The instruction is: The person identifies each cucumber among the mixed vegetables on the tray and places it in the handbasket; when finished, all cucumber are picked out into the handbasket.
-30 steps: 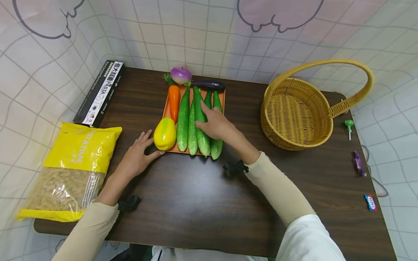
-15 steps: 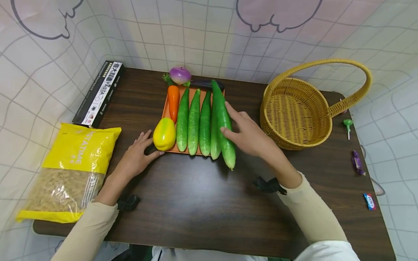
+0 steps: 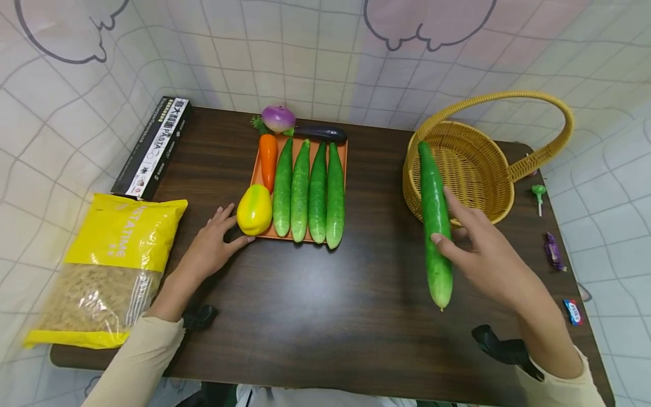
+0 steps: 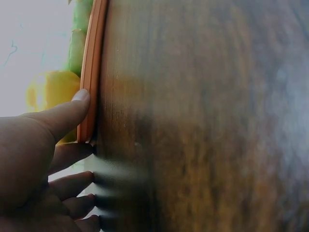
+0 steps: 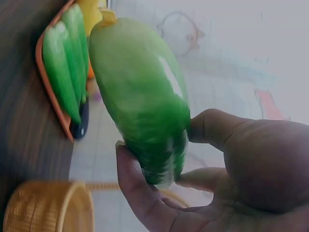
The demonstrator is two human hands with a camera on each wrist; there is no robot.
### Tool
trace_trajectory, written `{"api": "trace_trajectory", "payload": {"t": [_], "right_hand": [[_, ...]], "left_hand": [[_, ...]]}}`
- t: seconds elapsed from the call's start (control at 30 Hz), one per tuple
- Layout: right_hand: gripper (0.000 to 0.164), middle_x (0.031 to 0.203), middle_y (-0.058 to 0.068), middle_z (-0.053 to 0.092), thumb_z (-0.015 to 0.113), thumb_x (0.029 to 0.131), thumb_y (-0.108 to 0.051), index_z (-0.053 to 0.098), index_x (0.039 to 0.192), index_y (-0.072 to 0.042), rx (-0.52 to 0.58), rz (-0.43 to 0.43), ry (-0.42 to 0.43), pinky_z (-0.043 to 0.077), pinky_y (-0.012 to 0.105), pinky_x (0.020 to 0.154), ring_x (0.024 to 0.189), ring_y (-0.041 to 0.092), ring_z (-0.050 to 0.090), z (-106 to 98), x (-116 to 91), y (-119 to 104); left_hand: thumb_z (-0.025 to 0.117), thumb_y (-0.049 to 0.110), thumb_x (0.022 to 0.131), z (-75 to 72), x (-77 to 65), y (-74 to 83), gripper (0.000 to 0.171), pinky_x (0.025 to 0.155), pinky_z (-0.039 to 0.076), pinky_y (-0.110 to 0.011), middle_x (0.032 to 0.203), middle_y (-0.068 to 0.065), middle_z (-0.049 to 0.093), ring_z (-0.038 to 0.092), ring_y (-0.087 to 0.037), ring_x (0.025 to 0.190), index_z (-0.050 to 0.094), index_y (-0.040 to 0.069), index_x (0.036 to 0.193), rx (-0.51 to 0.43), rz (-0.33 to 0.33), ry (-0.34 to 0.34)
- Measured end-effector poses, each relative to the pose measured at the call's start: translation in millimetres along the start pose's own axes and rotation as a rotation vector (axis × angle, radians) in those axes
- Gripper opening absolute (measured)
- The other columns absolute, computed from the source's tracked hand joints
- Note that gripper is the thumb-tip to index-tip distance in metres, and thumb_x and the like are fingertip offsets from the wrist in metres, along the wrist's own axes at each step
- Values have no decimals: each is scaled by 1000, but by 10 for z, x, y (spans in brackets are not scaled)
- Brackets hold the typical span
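Note:
My right hand [image 3: 483,254] pinches a long green cucumber [image 3: 432,192] between thumb and fingers. It holds the cucumber at the near left side of the wicker basket [image 3: 473,161], whose rim it partly covers in the head view. At the front left corner of the orange tray [image 4: 92,58], my left hand [image 3: 211,243] rests with fingers spread, its thumb touching the tray's edge. Several more cucumbers [image 3: 300,192] lie side by side on that tray. Next to them are a yellow pepper-shaped vegetable [image 3: 254,210], closest to the left hand, and a carrot [image 3: 268,161].
Behind the tray lie an eggplant [image 3: 322,133] and a purple turnip-like vegetable [image 3: 278,118]. A yellow pasta bag [image 3: 109,265] and a black pasta box [image 3: 151,147] occupy the left side. Along the right edge are a green lollipop [image 3: 538,192] and wrapped sweets [image 3: 554,251].
The right hand has lifted one cucumber off the pile on the tray and carried it rightward to the basket. The left hand has stayed at the tray's corner.

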State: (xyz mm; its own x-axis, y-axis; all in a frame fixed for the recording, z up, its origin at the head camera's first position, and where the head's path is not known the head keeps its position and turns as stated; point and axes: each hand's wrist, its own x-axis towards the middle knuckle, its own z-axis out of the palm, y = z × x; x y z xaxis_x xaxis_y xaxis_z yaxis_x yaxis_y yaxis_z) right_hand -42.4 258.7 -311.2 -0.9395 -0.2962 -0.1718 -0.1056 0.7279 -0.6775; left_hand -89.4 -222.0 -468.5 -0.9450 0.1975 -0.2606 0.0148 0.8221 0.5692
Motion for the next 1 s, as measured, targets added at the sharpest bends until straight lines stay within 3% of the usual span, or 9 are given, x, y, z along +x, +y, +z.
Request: {"api": "trace_trajectory", "payload": {"t": [0.1,0.23,0.43,0.53,0.7,0.83,1.0], "right_hand": [[79,135,24,39,57,103,-29,3,160,-36,-37,8,19,51,61,85,117,46,54,-123,-55,118],[79,142,26,37,55,104,-31,1,161,-31,-53,30,-6,46,64,89,120,47,52,-294,65,287],[78,141,25,44,51,105,-36,-1,161,-24,-59,73,-124,52,47,82,100,30,65,-468,472,517],[78,140,30,43,50,106,-32,-2,161,-16,-42,83,-200,57,42,74,96,30,65,-519,718,602],[78,136,39,42,48,108,-29,-4,159,-2,-40,113,-356,58,47,77,108,41,60,-573,1110,714],[77,140,38,38,46,108,-28,-5,159,-1,39,188,-463,55,52,87,119,47,53,-581,1357,760],[81,147,37,30,47,108,-33,-9,158,-3,85,257,-506,50,55,94,129,51,43,-570,1522,762]], "left_hand": [[63,53,95,5,1,-2,77,112,11,-69,164,-17,16,5,-37,150,40,7,153,-5,-1,7],[62,54,95,21,-5,-14,78,112,12,-69,164,-16,17,5,-36,150,40,8,154,-5,-6,16],[63,51,96,41,-7,-29,76,112,12,-68,164,-16,17,5,-37,150,40,8,154,-5,-3,24],[64,49,96,38,-6,-29,75,113,12,-67,164,-17,17,6,-37,150,40,8,154,-5,6,22],[64,49,96,22,-6,-35,75,113,11,-67,164,-17,17,5,-37,150,40,7,153,-3,7,15],[63,50,96,12,-8,-41,74,112,11,-69,164,-16,16,5,-37,150,42,8,153,-8,10,16],[63,51,96,5,-6,-38,74,112,10,-69,164,-16,15,5,-37,150,42,8,153,-18,22,8]]}}
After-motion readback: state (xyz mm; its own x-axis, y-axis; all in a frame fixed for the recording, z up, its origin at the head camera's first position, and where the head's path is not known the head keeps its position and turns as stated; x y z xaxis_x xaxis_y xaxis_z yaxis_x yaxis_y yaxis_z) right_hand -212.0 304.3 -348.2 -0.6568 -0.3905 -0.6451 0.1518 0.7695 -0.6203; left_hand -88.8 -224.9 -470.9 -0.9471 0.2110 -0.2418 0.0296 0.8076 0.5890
